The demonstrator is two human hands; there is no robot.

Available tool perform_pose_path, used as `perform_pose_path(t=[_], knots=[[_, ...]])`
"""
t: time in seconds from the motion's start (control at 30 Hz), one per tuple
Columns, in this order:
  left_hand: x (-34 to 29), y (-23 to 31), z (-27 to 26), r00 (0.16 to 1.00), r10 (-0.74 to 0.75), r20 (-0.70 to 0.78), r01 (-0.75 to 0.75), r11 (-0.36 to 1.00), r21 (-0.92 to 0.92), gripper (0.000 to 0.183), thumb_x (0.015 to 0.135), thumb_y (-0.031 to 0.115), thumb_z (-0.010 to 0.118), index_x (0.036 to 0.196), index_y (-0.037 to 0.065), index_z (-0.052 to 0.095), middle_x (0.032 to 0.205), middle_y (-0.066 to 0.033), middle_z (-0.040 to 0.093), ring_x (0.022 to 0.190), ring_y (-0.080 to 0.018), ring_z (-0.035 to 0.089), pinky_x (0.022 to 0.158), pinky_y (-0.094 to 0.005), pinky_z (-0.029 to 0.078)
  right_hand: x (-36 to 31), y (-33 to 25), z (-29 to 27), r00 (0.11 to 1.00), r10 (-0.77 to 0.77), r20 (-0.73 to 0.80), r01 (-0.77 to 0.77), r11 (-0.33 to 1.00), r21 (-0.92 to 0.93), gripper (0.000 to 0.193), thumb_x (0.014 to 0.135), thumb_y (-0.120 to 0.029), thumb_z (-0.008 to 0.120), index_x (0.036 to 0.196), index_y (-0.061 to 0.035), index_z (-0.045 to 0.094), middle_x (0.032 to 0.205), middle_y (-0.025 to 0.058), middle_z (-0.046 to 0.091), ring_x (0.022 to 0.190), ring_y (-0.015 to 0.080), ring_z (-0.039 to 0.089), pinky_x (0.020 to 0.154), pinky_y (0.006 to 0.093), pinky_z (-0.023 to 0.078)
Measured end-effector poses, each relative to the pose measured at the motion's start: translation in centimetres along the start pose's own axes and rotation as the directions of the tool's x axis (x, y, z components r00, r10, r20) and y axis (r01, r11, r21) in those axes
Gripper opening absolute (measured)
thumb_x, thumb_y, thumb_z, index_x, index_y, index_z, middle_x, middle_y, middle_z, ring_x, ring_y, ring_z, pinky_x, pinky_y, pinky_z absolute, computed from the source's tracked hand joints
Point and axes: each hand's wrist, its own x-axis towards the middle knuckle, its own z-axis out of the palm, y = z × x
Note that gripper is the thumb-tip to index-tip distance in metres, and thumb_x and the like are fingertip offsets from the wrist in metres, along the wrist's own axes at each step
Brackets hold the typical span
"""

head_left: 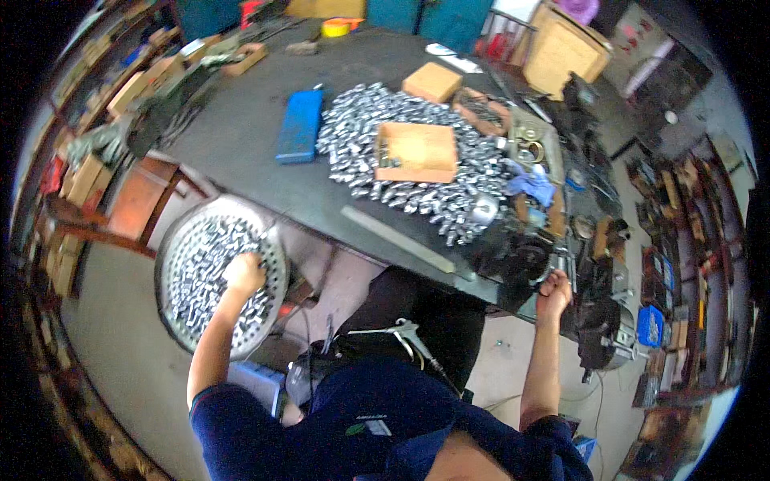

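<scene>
The desk (pixel 241 112) carries a broad heap (pixel 361 144) of shiny metal parts; beside its near edge stands a perforated basin (pixel 276 255). The left hand (pixel 245 272) is inside that, its fingers hidden, so I cannot tell their grip; the right hand (pixel 553 295) is at the desk's right end, fingers drawn narrow, any hold unclear. The small parts (pixel 196 276) around the left hand could spill if the forearm tipped the basin's rim. The desk's left side is open; the right end is crowded.
</scene>
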Motion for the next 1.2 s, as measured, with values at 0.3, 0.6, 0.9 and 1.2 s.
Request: perform_pose_path(t=[0.3, 0.6, 0.9, 1.2], knots=[[1.6, 8.3, -7.6, 0.981, 0.160, -0.111, -0.180, 0.519, -0.836, 0.013, 0.072, -0.003, 0.053, 0.084, -0.009, 0.052, 0.069, -0.0112, 0.059, 0.059, -0.0152, 0.059, 0.053, -0.0245, 0.046, -0.7, -1.1, 0.4, 0.997, 0.061, 0.053, -0.064, 0.996, 0.060, 0.008, 0.079, -0.009, 0.042, 0.079, -0.0034, 0.047, 0.060, -0.0007, 0.042, 0.042, 0.0064, 0.030, 0.037, 0.0191, 0.023], [6.3, 26.7, -8.7, 0.816, 0.573, -0.072, -0.005, -0.118, -0.993, 0.019, 0.079, 0.008, 0.055, 0.091, -0.007, 0.055, 0.071, -0.0091, 0.058, 0.059, -0.0143, 0.057, 0.060, -0.0248, 0.046, -0.3, -0.7, 0.1, 0.997, 0.044, 0.065, -0.046, 0.998, 0.031, 0.010, 0.079, -0.010, 0.041, 0.078, -0.0035, 0.048, 0.060, 0.0001, 0.045, 0.041, 0.0062, 0.030, 0.037, 0.0195, 0.023], [7.7, 31.9, -8.2, 0.753, 0.657, -0.046, 0.063, -0.141, -0.988, 0.018, 0.077, 0.002, 0.055, 0.091, -0.009, 0.055, 0.072, -0.0127, 0.060, 0.062, -0.0164, 0.060, 0.059, -0.0248, 0.047, -1.0, -0.8, 0.6, 1.000, 0.030, -0.006, -0.030, 0.999, 0.026, 0.013, 0.083, -0.015, 0.042, 0.080, -0.0039, 0.048, 0.061, -0.0002, 0.046, 0.042, 0.0059, 0.030, 0.038, 0.0188, 0.023], [8.2, 31.7, -8.9, 0.689, 0.723, -0.047, 0.029, -0.092, -0.995, 0.014, 0.076, -0.001, 0.056, 0.088, -0.007, 0.057, 0.075, -0.0107, 0.060, 0.067, -0.0167, 0.061, 0.060, -0.0246, 0.048, -3.2, -3.9, 1.7, 0.999, 0.034, -0.003, -0.034, 0.999, -0.033, 0.010, 0.079, -0.012, 0.044, 0.078, -0.0038, 0.049, 0.059, -0.0005, 0.044, 0.042, 0.0056, 0.027, 0.038, 0.0193, 0.020]])
